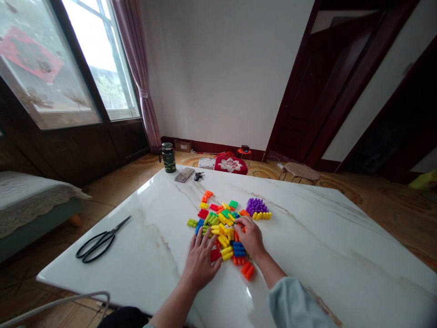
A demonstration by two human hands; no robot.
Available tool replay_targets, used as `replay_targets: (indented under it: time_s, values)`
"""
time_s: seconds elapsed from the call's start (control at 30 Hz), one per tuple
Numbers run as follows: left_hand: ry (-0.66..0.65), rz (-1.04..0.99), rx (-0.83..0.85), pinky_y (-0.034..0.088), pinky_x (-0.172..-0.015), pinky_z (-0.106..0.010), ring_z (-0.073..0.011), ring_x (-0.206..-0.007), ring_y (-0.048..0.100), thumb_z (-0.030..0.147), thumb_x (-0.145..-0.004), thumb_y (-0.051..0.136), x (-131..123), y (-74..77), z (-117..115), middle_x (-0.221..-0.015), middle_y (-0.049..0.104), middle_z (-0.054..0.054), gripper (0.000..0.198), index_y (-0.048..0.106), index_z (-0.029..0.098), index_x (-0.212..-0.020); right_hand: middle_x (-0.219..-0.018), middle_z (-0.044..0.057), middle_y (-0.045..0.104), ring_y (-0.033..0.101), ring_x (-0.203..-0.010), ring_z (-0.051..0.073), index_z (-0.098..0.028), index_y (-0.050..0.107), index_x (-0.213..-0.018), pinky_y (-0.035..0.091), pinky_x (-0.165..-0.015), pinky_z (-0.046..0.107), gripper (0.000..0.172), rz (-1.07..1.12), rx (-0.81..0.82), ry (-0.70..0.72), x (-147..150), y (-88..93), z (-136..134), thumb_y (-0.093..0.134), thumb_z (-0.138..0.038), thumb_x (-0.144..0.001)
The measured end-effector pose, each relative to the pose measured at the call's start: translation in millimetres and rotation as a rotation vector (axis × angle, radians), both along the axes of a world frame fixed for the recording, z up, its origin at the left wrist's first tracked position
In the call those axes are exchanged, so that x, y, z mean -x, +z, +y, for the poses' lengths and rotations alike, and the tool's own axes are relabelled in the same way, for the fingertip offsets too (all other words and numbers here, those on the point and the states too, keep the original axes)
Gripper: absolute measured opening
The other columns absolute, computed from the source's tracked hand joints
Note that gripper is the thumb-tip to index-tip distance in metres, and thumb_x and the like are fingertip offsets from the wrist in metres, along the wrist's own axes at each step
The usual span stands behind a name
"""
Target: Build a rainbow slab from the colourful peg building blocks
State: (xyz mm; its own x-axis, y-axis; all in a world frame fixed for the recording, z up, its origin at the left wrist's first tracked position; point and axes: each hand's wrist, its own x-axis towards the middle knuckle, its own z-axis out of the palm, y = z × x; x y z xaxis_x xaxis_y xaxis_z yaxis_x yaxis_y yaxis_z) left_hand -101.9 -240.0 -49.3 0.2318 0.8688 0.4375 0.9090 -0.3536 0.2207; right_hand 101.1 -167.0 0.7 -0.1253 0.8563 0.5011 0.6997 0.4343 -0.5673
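A loose heap of plastic building pieces (223,240) in yellow, red, blue, green and orange lies on the white marbled table (153,255). My left hand (200,260) rests palm down at the heap's near left side, fingers spread over blue, yellow and red pieces. On the right side, my right hand (251,237) reaches into the heap with curled fingers. Its fingertips are among orange and yellow pieces, and whether they grip one is hidden. Just beyond it sits a cluster of purple pieces (256,206), with a row of yellow pieces (262,216) against its near side.
Black-handled scissors (102,241) lie at the table's left. Toward the far left corner are a dark green camouflage bottle (168,158), a phone (184,175) and keys (198,176). Past the table are a stool (300,171) and a red cushion (231,165).
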Motion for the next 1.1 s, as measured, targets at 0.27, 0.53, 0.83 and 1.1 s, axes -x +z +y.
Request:
replay_targets:
  time_s: [0.27, 0.53, 0.83, 1.1]
  values:
    - [0.013, 0.016, 0.017, 0.025, -0.112, -0.054, -0.0367, -0.141, 0.022, 0.039, -0.075, 0.061, -1, 0.6, -1, -0.151, 0.038, -0.008, 0.066, 0.047, 0.023, -0.138, -0.112, 0.007, 0.066, 0.059, -0.105, 0.024, -0.025, 0.066, -0.113, 0.045, -0.092, 0.033, 0.04, -0.133, 0.227, 0.058, 54, -0.8, -9, 0.068, -0.025, -0.072]
    - [0.015, -0.003, 0.037, 0.021, -0.114, -0.053, -0.0354, -0.142, 0.022, 0.043, -0.077, 0.059, -1, 2.7, -1, -0.139, 0.05, -0.009, 0.068, 0.045, 0.023, -0.14, -0.104, 0.011, 0.063, 0.059, -0.093, 0.022, -0.018, 0.064, -0.102, 0.047, -0.088, 0.034, 0.023, 0.031, 0.059, -0.105, 47, 1.4, 10, 0.054, -0.019, -0.082]
    - [0.022, -0.016, 0.025, 0.022, -0.113, -0.053, -0.0361, -0.142, 0.022, 0.044, -0.076, 0.06, -1, 1.0, -1, -0.14, 0.05, -0.01, 0.068, 0.047, 0.023, -0.139, -0.108, 0.014, 0.066, 0.06, -0.105, 0.027, -0.018, 0.064, -0.106, 0.044, -0.089, 0.034, 0.035, -0.313, 0.249, -0.268, 51, -6.1, 36, 0.068, -0.027, -0.073]
    - [0.015, 0.017, 0.011, 0.024, -0.112, -0.054, -0.0366, -0.141, 0.023, 0.044, -0.078, 0.058, 0, -3.9, 1, -0.139, 0.05, -0.009, 0.067, 0.045, 0.024, -0.141, -0.098, 0.007, 0.069, 0.065, -0.093, 0.023, -0.02, 0.058, -0.101, 0.048, -0.079, 0.032, 0.031, -0.158, 0.334, -0.194, 56, -7.2, 30, 0.065, -0.022, -0.071]
